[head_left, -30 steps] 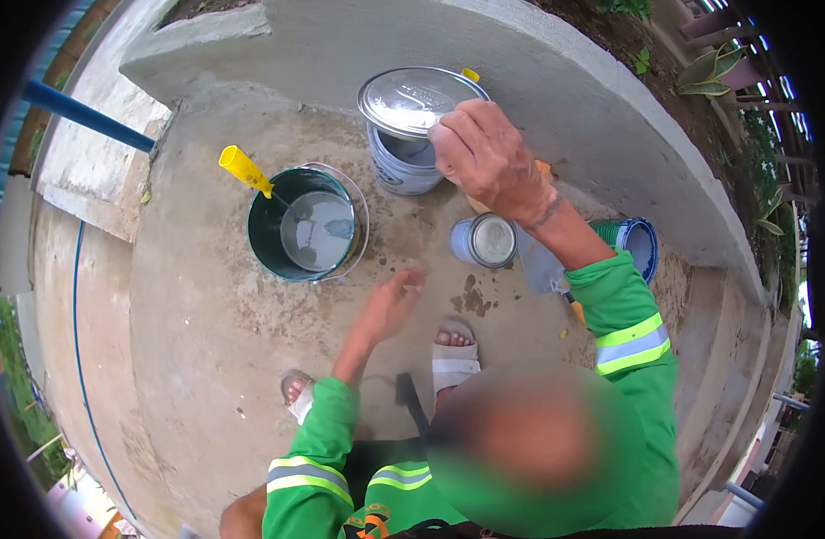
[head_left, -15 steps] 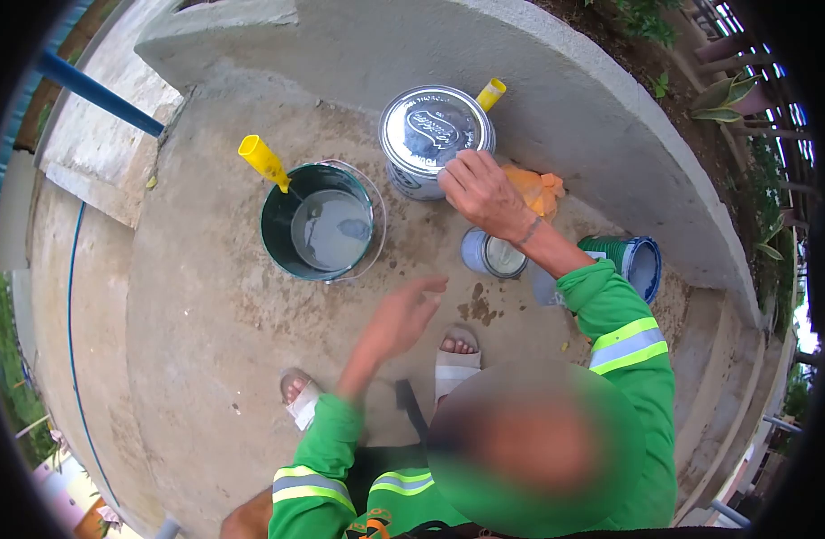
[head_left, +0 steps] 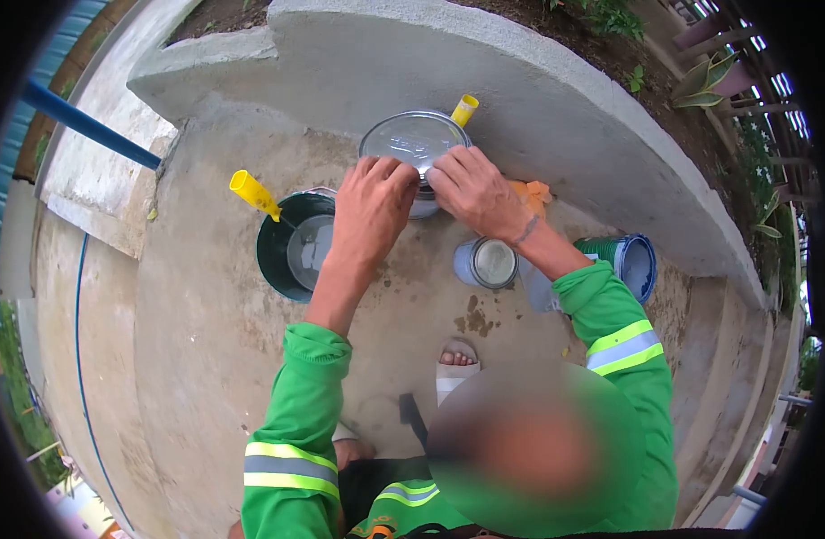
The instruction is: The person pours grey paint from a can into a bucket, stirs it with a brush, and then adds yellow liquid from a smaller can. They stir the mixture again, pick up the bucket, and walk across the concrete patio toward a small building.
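Note:
A large silver paint can (head_left: 423, 208) stands by the low wall, and its shiny embossed lid (head_left: 412, 135) faces up toward me. My left hand (head_left: 375, 202) has its fingers curled over the lid's near rim. Close beside it, my right hand (head_left: 473, 190) pinches the same rim from the right. Both sets of fingertips are partly hidden behind the knuckles. Left of the can, a dark green bucket (head_left: 273, 254) holds greyish liquid, and a yellow-handled tool (head_left: 254, 194) leans in it. My left forearm covers part of that bucket.
A small lidded can (head_left: 494, 263) sits right of the hands, near an orange cloth or bag (head_left: 532, 194). Farther right lies a green can with a blue rim (head_left: 641, 268). Another yellow handle (head_left: 464, 110) shows behind the large can. A curved concrete wall (head_left: 520, 99) bounds the far side.
My left hand has moved up and forward from above the floor to the lid's rim, and its fingers have closed. My right hand stays at the lid. The view has shifted slightly.

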`<action>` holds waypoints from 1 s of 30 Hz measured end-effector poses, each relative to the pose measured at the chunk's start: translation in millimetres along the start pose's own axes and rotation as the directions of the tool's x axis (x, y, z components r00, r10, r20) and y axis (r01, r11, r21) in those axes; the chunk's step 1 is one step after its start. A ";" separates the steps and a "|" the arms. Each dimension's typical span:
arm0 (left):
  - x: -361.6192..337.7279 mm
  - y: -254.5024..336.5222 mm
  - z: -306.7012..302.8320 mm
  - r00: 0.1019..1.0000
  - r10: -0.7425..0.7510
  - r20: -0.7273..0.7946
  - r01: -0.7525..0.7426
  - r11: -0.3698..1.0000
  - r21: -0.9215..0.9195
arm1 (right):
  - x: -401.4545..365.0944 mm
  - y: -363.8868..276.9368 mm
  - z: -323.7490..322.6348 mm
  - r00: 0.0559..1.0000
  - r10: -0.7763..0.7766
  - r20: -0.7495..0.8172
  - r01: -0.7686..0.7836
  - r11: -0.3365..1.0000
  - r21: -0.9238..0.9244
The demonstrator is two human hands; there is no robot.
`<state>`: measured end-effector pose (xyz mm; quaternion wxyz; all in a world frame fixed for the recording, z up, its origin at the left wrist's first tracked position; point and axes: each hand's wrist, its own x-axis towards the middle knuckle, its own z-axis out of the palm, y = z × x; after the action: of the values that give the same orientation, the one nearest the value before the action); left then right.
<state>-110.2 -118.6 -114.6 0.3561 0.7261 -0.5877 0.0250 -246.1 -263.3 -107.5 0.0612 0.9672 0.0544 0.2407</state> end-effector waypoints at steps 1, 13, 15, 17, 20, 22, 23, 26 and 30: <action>5.8 -1.2 -1.2 1.000 -0.003 -0.009 0.003 1.000 0.000 | 2.6 3.0 -0.6 1.000 0.015 0.003 -0.015 0.999 0.034; 65.8 -10.8 -39.5 0.981 -0.135 0.140 0.155 0.976 -0.151 | 18.1 75.1 6.1 0.788 0.614 0.035 -0.588 0.736 0.335; 64.1 -11.0 -48.1 0.981 -0.153 0.118 0.174 0.966 -0.191 | 9.1 83.9 22.3 0.786 0.615 0.056 -0.585 0.712 0.388; 56.6 -7.5 -57.5 0.986 -0.140 0.096 0.156 0.971 -0.182 | 3.8 84.4 32.6 0.796 0.605 0.024 -0.554 0.711 0.434; 41.5 7.3 -67.0 0.999 -0.017 0.040 0.018 0.999 -0.033 | 9.9 71.0 6.7 0.779 0.622 0.084 -0.584 0.670 0.458; 28.6 13.7 -66.5 0.997 0.066 0.038 -0.069 0.995 0.075 | 6.9 66.0 -12.3 0.750 0.657 0.078 -0.612 0.645 0.458; 21.8 14.2 -61.1 0.994 0.097 0.051 -0.102 0.989 0.104 | 5.4 63.2 -20.8 0.734 0.675 0.076 -0.627 0.631 0.457; 9.2 10.1 -37.4 0.970 0.210 0.126 -0.231 0.954 0.191 | 8.5 57.1 -44.2 0.686 0.726 -0.037 -0.648 0.634 0.422; -8.2 -5.5 7.5 0.923 0.311 0.229 -0.361 0.904 0.229 | 7.0 64.8 -49.4 0.636 0.758 -0.149 -0.675 0.639 0.369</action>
<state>-110.8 -115.5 -126.6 0.1886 0.6537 -0.7264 0.0967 -258.3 -321.7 -51.6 -0.1862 0.8591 -0.2962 0.3736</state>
